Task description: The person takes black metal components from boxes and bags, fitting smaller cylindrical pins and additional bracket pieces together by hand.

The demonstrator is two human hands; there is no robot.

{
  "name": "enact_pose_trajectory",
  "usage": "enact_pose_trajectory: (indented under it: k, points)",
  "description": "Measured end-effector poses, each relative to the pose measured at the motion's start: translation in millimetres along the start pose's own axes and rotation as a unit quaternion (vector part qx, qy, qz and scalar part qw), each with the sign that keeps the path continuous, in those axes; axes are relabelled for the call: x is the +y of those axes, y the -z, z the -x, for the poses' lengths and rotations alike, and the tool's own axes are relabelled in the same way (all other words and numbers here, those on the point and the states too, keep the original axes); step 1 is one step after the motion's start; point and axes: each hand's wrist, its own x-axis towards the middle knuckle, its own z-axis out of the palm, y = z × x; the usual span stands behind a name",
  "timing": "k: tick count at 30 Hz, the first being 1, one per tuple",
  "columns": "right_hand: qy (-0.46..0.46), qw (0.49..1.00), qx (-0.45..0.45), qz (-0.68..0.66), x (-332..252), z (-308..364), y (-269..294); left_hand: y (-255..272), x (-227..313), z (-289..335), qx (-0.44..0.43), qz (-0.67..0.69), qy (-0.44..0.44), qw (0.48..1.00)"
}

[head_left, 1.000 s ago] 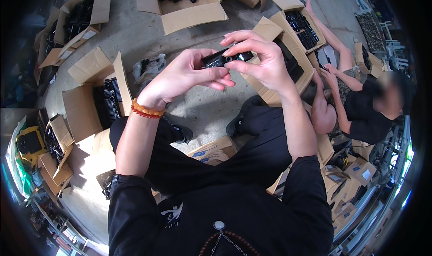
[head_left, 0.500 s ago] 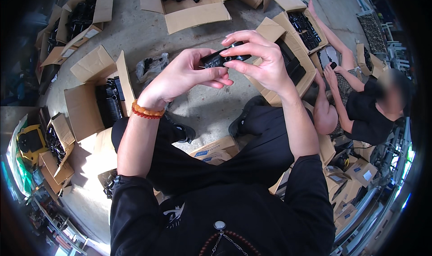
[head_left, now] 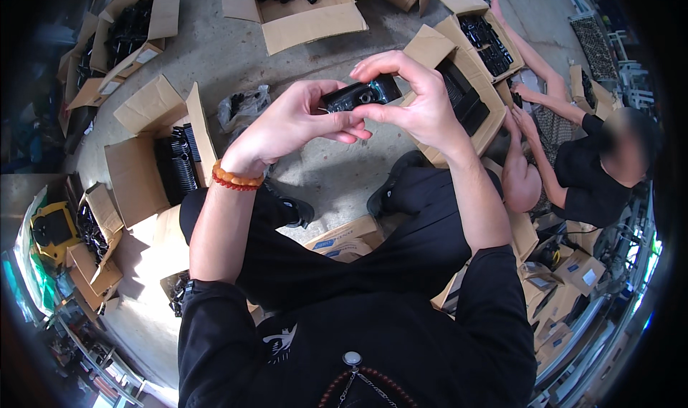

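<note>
Between my two hands is a glossy black plastic part, elongated, with a round hole and a small teal mark near its right end. My left hand grips the left end between thumb and fingers. At the right end, my right hand has its thumb below and its forefinger curled over the top. Whether the part is one piece or two joined pieces I cannot tell. Both hands hold it up in front of me, above the concrete floor.
An open carton of black ribbed parts stands on the left, near a clear plastic bag. Further cartons of black parts lie ahead, including a large carton. At right, close to another carton, a co-worker sits handling something.
My right hand has shifted its grip, and the part's right end is turned so the hole and teal mark face me. The co-worker's arm has reached forward.
</note>
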Motion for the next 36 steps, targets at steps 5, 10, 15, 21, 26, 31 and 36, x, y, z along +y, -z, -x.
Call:
enact_pose_trajectory:
  k: [5, 10, 15, 21, 26, 31, 36]
  points:
    - [0.075, 0.996, -0.045, 0.013, 3.9, -2.7, 9.1, -0.6, 4.5, 0.3, 0.001, -0.018, 0.006, 1.000]
    - [0.022, 0.998, -0.047, -0.024, 2.4, 0.4, 4.4, 0.6, 2.0, 0.2, 0.002, -0.014, 0.013, 1.000]
    - [0.053, 0.996, -0.076, -0.012, -2.8, -3.3, 6.2, 0.1, 3.3, 1.9, -0.005, -0.013, 0.001, 1.000]
    - [0.002, 0.999, -0.022, -0.027, -7.0, 1.8, 1.9, -3.5, 6.7, 2.2, -0.017, -0.003, 0.019, 1.000]
    - [0.045, 0.995, -0.075, -0.043, -2.7, -1.7, 13.3, -6.6, 15.8, 3.3, 0.007, -0.032, 0.033, 0.999]
    - [-0.001, 0.996, -0.077, -0.043, -18.6, -3.5, 13.2, -3.6, 14.0, 5.1, -0.004, -0.025, 0.033, 0.999]
    - [-0.010, 0.995, -0.093, -0.031, -1.3, 7.8, 10.4, -7.4, 13.9, 1.8, -0.007, -0.034, 0.045, 0.998]
